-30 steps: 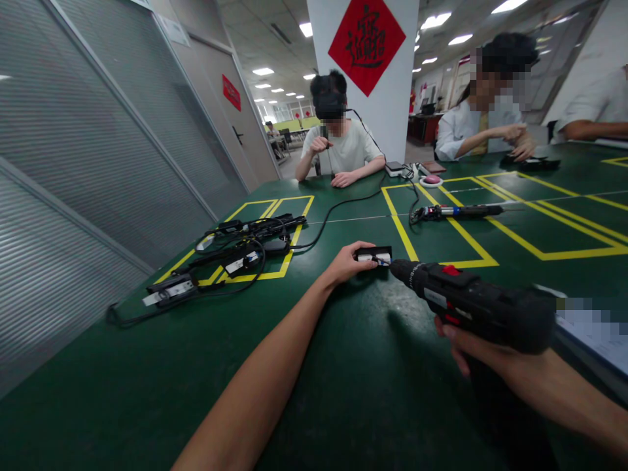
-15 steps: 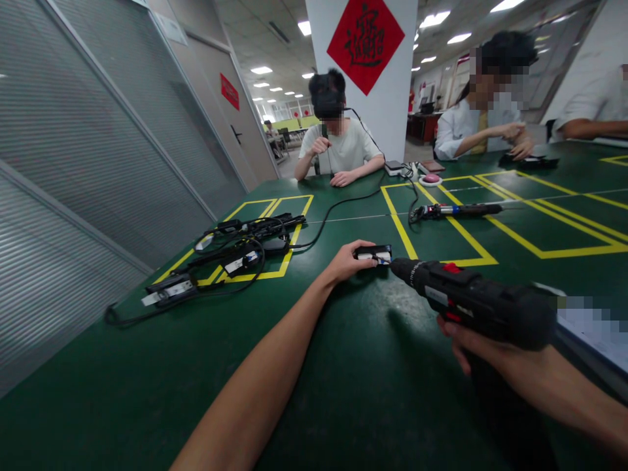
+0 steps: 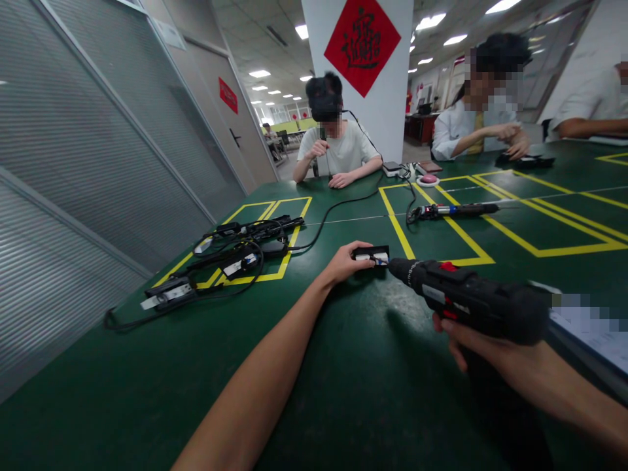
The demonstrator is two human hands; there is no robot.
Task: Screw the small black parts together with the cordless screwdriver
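Observation:
My left hand (image 3: 346, 261) grips a small black casing (image 3: 371, 250) with a white inside, holding it down on the green table. The fingers cover its left end. In my right hand (image 3: 471, 333) is a black and red cordless drill (image 3: 466, 297), its chuck aimed left at the casing. The tip of its bit meets the casing's right part; whether it sits in a screw is too small to tell. My right fingers wrap around the drill's handle, which is partly hidden in shadow.
Black cabled units (image 3: 245, 252) lie in a tangle at left inside yellow tape lines. A corded pen-like tool (image 3: 456, 210) lies at right. A tablet or paper (image 3: 591, 330) is at the right edge. Co-workers (image 3: 338, 144) sit across the green table (image 3: 161, 386).
The view has shifted very slightly. Both hands, the casing and the drill keep nearly the same positions relative to each other.

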